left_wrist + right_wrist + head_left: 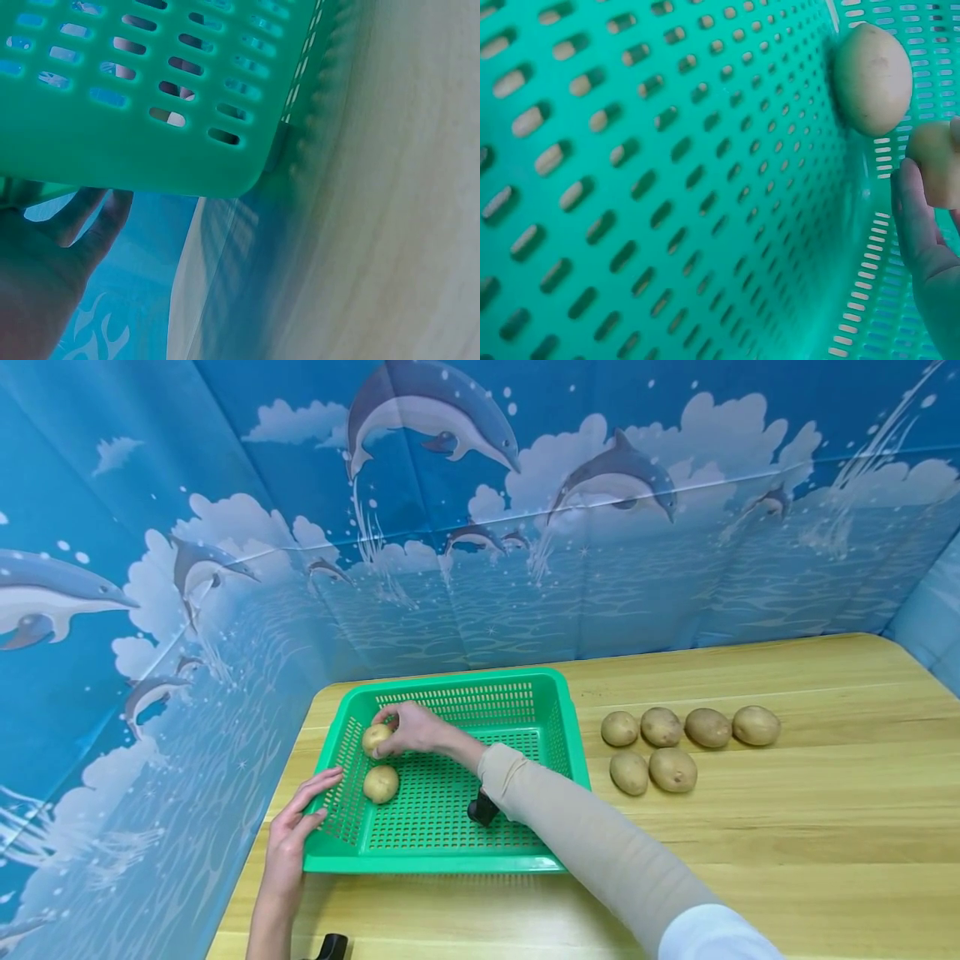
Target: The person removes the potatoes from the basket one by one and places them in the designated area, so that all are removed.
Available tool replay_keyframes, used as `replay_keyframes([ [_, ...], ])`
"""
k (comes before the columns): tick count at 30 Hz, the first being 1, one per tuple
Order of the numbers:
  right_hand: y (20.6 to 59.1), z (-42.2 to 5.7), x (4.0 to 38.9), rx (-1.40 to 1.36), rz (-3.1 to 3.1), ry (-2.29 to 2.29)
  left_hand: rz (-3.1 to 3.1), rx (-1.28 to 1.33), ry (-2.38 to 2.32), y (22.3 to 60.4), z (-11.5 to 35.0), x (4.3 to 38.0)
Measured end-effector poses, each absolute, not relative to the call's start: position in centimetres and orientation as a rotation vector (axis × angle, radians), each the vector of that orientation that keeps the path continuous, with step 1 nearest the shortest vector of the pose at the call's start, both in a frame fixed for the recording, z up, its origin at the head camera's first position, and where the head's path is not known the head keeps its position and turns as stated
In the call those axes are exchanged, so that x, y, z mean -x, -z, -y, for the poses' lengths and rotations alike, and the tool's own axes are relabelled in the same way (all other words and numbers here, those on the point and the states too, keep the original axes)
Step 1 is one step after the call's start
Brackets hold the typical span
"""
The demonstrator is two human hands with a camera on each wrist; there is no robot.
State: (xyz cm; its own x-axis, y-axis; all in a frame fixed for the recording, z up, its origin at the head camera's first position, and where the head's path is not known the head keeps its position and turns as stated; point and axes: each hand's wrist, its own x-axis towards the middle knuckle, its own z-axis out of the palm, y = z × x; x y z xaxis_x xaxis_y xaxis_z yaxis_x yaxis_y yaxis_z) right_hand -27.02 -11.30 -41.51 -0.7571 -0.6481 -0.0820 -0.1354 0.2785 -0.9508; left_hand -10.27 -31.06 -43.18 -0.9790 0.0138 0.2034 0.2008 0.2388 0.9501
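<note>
Near the far left corner of the green plastic basket (435,863), my right hand (408,729) holds a potato (375,741) between thumb and fingers. In the right wrist view, that held potato (936,165) is partly cut off at the frame's edge. A second potato (381,784) lies on the basket floor just nearer to me, beside the left wall. My left hand (291,828) rests on the basket's left rim, its fingers fairly straight across it. The left wrist view shows the same hand (45,262) against the outside of the slotted basket (135,157).
On the wooden table (750,843), right of the basket, several potatoes (673,770) lie in two rows. A dolphin-print curtain (525,585) encloses the back and left. Black wrist mounts (483,808) show at both wrists. My right forearm crosses the basket's near right corner.
</note>
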Motion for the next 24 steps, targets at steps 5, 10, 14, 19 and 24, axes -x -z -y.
replay_keyframes([
  [5,40.8,11.1,27.1,0.753,-2.111,1.488,2.349,0.218,1.828,43.1,31.0,10.3],
  [10,40.1,10.7,27.4,0.861,-2.194,1.456,2.338,0.246,1.804,43.1,30.9,10.3],
  [14,39.4,10.5,27.4,0.892,-2.212,1.467,2.336,0.246,1.804,43.2,30.9,10.3],
  [19,38.6,10.4,27.3,0.878,-2.215,1.51,2.339,0.239,1.811,43.2,31.0,10.4],
  [24,37.9,10.2,27.0,0.876,-2.213,1.575,2.336,0.245,1.809,43.2,31.0,10.3],
])
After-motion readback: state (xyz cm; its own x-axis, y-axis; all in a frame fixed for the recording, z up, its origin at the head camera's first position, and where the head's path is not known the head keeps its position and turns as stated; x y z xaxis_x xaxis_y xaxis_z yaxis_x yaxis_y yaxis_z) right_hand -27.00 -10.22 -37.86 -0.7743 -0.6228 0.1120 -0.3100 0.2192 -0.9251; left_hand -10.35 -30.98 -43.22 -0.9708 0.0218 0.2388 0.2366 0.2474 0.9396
